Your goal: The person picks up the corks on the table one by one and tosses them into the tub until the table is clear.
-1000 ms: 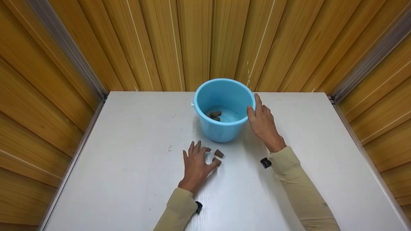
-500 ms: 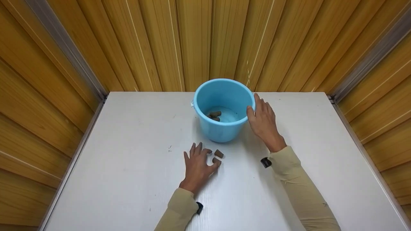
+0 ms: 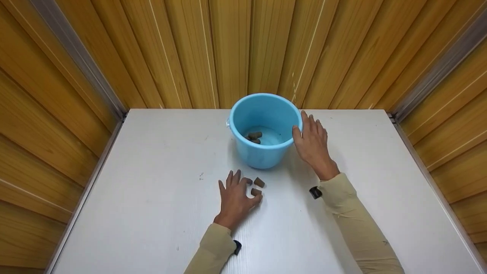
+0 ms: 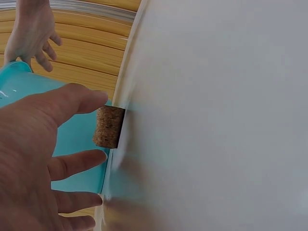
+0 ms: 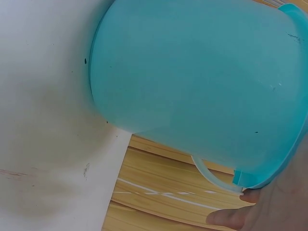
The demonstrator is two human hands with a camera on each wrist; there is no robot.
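A light-blue bucket (image 3: 262, 154) stands upright on the white table, with several corks (image 3: 254, 135) lying at its bottom. Two tapered brown corks lie on the table in front of it: a farther cork (image 3: 259, 182) and a nearer cork (image 3: 256, 191). My left hand (image 3: 235, 199) is beside them, thumb and index finger spread either side of the nearer one. In the left wrist view, one cork (image 4: 109, 127) shows between thumb and index finger, a gap to the index; thumb contact cannot be told. My right hand (image 3: 312, 146) holds the bucket's right rim, thumb over the edge and fingers outside.
The white table (image 3: 152, 182) ends at a wood-patterned wall (image 3: 228, 53) behind the bucket. Similar panels with grey metal trim stand left and right. A pale bucket handle (image 5: 211, 179) hangs beside the rim near my right fingers in the right wrist view.
My left hand has shifted slightly right and toward the near side; its thumb has slid off the nearer cork, which now shows more. The right hand and bucket stay in place.
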